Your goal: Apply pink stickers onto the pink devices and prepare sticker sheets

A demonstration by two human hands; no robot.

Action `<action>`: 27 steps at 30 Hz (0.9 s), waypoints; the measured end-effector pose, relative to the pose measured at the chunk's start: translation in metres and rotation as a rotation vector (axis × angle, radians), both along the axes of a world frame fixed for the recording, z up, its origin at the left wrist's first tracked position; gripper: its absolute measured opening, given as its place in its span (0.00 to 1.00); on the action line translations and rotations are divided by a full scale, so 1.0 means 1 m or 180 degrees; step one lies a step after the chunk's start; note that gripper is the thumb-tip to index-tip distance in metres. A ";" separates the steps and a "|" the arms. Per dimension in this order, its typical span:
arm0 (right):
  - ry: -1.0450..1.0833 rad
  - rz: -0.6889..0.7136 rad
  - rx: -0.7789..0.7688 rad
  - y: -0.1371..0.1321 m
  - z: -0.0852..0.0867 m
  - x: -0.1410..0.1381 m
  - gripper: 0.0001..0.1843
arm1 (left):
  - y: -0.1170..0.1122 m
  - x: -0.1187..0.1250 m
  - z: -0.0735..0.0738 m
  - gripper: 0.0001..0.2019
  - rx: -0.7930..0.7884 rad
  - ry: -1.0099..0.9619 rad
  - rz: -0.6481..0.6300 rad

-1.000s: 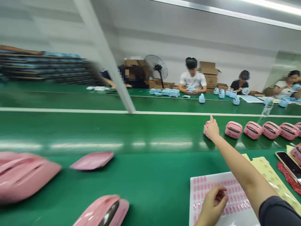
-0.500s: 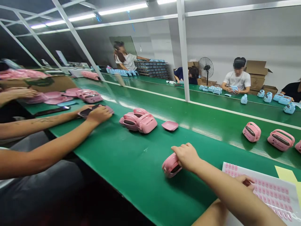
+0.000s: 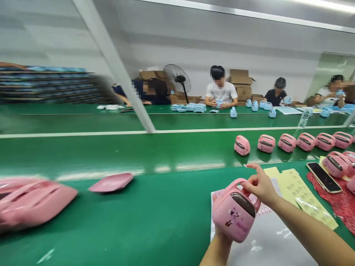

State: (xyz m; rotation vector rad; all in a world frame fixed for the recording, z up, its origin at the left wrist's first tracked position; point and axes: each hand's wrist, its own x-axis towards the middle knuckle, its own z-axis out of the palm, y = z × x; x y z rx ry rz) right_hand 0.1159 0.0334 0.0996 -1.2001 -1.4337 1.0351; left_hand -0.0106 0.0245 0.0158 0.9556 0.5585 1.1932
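Observation:
A pink handled case (image 3: 235, 218) with a dark glossy window and a cartoon print is held up, tilted, over the sheets at the front. My right hand (image 3: 260, 186) pinches its handle, with the index finger stretched out; a small pale spot shows at that fingertip, too small to name. Behind and below the case is my left hand (image 3: 222, 236), seeming to grip it, though most of its fingers are hidden. A pink sticker sheet (image 3: 263, 211) lies partly covered under the case, beside a white backing sheet (image 3: 271, 240).
Several pink cases (image 3: 287, 143) stand in a row on the right. Yellow sheets (image 3: 310, 199) and a phone (image 3: 324, 177) on red wrap lie nearer. Leftward are a pink tray-like part (image 3: 111, 183) and piled pink cases (image 3: 36, 203). Co-workers sit across the green table (image 3: 166, 214).
The view has swung right. My right hand has brought the pink case up from the table over the sheets. My left hand has gone from the sticker sheet to behind the case.

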 end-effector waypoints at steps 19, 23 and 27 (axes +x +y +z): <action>-0.1523 -0.2516 -0.0788 0.008 -0.088 0.187 0.07 | 0.004 0.012 -0.041 0.23 -0.1211 -0.2630 -0.1213; -0.1659 -0.2496 -0.0834 0.009 -0.093 0.185 0.08 | 0.003 0.009 -0.046 0.20 -0.1503 -0.2553 -0.0917; -0.1574 -0.2420 -0.0864 0.008 -0.095 0.186 0.07 | 0.005 0.006 -0.052 0.17 -0.1359 -0.2571 -0.0977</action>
